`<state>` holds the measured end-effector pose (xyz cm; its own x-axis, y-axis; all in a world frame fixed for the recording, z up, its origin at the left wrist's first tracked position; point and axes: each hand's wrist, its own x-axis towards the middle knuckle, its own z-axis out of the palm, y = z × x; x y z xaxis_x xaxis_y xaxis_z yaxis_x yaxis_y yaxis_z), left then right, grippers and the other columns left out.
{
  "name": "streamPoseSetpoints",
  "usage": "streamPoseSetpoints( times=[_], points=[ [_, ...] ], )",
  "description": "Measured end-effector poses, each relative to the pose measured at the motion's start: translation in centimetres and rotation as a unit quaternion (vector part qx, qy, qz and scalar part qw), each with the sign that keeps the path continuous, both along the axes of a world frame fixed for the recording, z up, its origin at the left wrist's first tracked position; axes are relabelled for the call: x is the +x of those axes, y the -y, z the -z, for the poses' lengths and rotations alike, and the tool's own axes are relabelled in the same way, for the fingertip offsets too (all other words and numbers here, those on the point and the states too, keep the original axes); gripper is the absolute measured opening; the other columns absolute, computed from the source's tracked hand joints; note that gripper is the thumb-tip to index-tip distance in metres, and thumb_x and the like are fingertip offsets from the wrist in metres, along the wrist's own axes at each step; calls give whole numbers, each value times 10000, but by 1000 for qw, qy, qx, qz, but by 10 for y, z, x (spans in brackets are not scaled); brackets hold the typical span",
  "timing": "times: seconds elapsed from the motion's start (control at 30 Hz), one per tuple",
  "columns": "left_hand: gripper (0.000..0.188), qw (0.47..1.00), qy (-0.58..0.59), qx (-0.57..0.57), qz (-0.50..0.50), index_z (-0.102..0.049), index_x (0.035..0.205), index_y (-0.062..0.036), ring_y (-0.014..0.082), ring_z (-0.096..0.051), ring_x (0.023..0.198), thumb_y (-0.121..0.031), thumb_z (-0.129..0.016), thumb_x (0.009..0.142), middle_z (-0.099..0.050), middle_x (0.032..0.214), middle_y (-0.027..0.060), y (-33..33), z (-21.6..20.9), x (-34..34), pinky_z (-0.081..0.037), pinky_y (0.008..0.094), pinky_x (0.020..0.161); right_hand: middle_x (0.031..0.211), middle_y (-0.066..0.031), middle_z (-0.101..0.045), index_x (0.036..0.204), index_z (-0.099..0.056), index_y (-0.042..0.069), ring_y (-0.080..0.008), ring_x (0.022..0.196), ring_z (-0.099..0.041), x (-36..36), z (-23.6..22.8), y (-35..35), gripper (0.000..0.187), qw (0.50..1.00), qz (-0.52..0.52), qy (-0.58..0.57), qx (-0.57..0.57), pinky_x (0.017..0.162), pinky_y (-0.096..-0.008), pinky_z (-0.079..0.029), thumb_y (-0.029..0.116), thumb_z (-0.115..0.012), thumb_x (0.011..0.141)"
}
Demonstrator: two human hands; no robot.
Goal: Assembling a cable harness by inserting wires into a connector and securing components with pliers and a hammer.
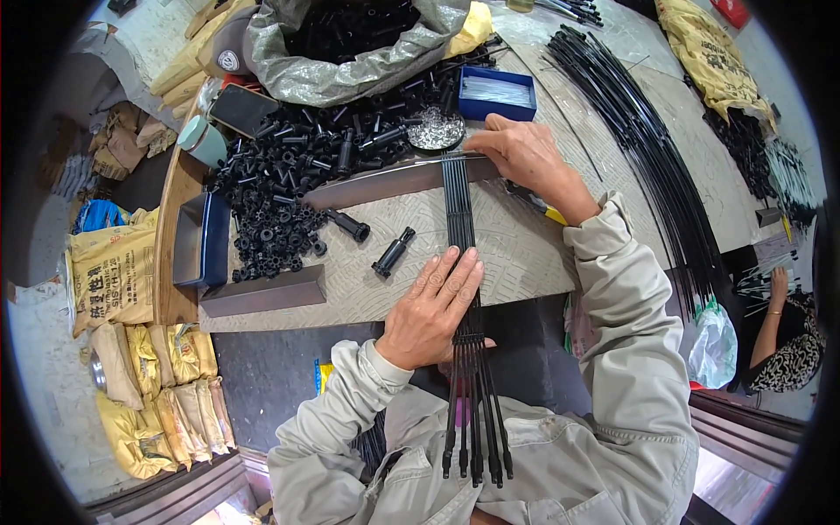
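A flat bundle of thin black rods (460, 206) runs from a long metal bar (385, 182) on the bench over the near edge. Its lower ends, with thicker black tips, fan out above my lap. Across the bundle, my left hand (430, 311) lays its fingers on top, while its thumb shows on the far side underneath. My right hand (529, 157) is bent at the bar beside the rods' upper ends, fingers drawn together; anything small between them is hidden. Under that wrist lies a tool with a yellow part (554, 214). Two black cylindrical plastic parts (394, 252) lie left of the bundle.
Black plastic parts (289, 166) are heaped at left, below a big grey sack (350, 79). A blue box (497, 94) of clear thin pieces and a round dish (436, 131) stand beyond the bar. Long black rods (647, 149) lie at right. Another person's arm (770, 302) shows far right.
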<state>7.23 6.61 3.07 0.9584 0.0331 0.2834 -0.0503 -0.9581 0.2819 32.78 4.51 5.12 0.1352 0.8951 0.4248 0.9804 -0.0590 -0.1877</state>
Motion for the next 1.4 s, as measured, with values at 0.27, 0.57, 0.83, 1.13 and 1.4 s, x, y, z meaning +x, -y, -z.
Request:
streamPoseSetpoints(
  times=[0.27, 0.57, 0.83, 1.13, 1.4],
  points=[
    [828, 1000, 1, 12, -2, -410, 1254, 37, 349, -325, 1255, -565, -574, 709, -358, 1341, 191, 0, 3, 1, -282, 419, 1020, 817, -59, -597, 940, -524, 105, -271, 736, -598, -3, 2, -9, 142, 999, -18, -39, 15, 588, -358, -449, 84, -542, 801],
    [844, 1000, -7, 20, -1, -399, 1260, 39, 351, -314, 1262, -570, -580, 705, -354, 1345, 191, 1, 4, 3, -270, 418, 1026, 835, -71, -598, 952, -541, 76, -252, 764, -596, 7, 3, -6, 156, 984, -82, -150, 57, 639, -346, -455, 97, -559, 798],
    [849, 1000, -12, 21, -1, -388, 1269, 38, 350, -311, 1264, -568, -578, 706, -348, 1348, 191, 1, 4, 3, -267, 417, 1028, 816, -53, -533, 804, -568, 52, -224, 812, -531, 25, 3, 5, 53, 999, -23, -6, -32, 727, -342, -385, 103, -557, 792],
    [790, 1000, -6, 21, -6, -394, 1273, 23, 345, -336, 1251, -534, -561, 738, -369, 1338, 181, 2, 3, 3, -286, 406, 1020, 779, -25, -498, 793, -491, 90, -210, 771, -496, 19, 2, 3, 37, 995, -2, -9, -100, 697, -320, -340, 90, -523, 810],
    [834, 1000, -5, 24, -9, -403, 1261, 26, 346, -342, 1247, -552, -609, 695, -384, 1324, 186, 5, 3, 5, -298, 414, 1012, 766, -25, -539, 768, -516, 107, -194, 816, -520, 17, 7, -2, 70, 998, -38, 16, -38, 733, -320, -356, 45, -525, 737]
  ],
)
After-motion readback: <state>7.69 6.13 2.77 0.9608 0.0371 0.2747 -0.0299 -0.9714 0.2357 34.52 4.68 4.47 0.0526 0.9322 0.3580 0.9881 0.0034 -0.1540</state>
